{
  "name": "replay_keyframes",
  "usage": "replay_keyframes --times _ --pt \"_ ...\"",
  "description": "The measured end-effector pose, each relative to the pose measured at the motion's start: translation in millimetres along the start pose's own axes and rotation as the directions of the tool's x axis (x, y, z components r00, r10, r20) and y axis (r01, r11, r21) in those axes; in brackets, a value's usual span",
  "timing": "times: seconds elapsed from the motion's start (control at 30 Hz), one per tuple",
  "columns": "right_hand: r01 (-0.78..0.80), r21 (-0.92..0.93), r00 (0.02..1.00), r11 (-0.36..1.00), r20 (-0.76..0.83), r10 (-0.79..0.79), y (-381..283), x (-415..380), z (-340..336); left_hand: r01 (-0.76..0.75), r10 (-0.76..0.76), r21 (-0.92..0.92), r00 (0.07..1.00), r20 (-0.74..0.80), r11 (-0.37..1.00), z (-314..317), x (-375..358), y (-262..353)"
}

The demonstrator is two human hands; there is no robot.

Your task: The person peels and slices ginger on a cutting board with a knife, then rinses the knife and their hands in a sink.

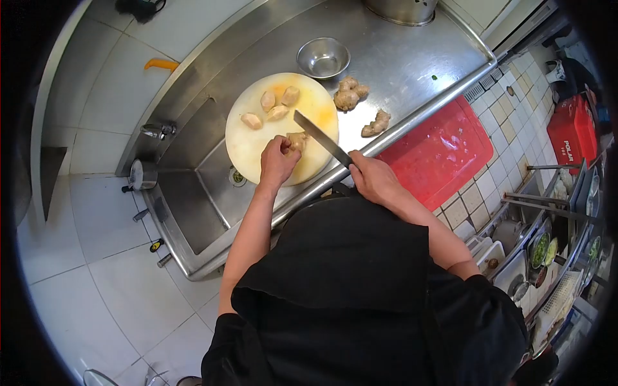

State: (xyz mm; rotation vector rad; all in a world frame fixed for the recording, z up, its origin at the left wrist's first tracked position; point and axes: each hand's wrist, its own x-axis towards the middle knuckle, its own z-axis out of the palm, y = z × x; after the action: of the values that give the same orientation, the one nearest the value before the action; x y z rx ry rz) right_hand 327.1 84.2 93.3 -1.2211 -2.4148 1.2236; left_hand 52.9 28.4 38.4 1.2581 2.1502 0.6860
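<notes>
Gripping the knife (322,141) in our closed right hand (372,177), we pinch a ginger piece (297,140) with our left hand (278,164), just nearer us than the middle of the round board (248,151). Four pale pieces (277,113) toward its far left rim look finished; two knobbly roots (347,94) beyond its right edge look untrimmed. The blade slants far left; our fingers hide the held piece's long axis.

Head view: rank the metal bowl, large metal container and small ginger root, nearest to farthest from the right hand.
1. Small ginger root, just ahead.
2. Metal bowl, ahead-left, beyond the cutting board.
3. Large metal container, at the far side.
</notes>
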Motion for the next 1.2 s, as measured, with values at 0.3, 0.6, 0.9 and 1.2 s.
replay_keyframes --times 0.3,0.6,0.9,1.2 --pt "0.000 -0.117 1.000 0.993 0.026 0.003 -8.1 6.8 9.8 -0.271 0.272 0.033 0.961 -0.044 0.962 -5.7 9.5 -11.4" --pt "0.006 -0.173 0.996 0.985 0.093 0.010 -19.5 -9.5 6.2 -0.115 0.106 -0.088 0.989 -0.101 0.989 3.5 -13.1 -4.5" --pt "0.105 -0.219 0.983 0.970 0.172 -0.068 -23.9 -16.6 -3.8 0.013 -0.026 -0.099 0.991 -0.128 0.995 7.1 -24.6 -5.2" --pt "0.097 -0.294 0.975 0.951 0.219 -0.032 -26.9 -16.1 -8.6 0.055 -0.081 -0.126 0.974 -0.212 0.990 18.8 -22.6 -3.8"
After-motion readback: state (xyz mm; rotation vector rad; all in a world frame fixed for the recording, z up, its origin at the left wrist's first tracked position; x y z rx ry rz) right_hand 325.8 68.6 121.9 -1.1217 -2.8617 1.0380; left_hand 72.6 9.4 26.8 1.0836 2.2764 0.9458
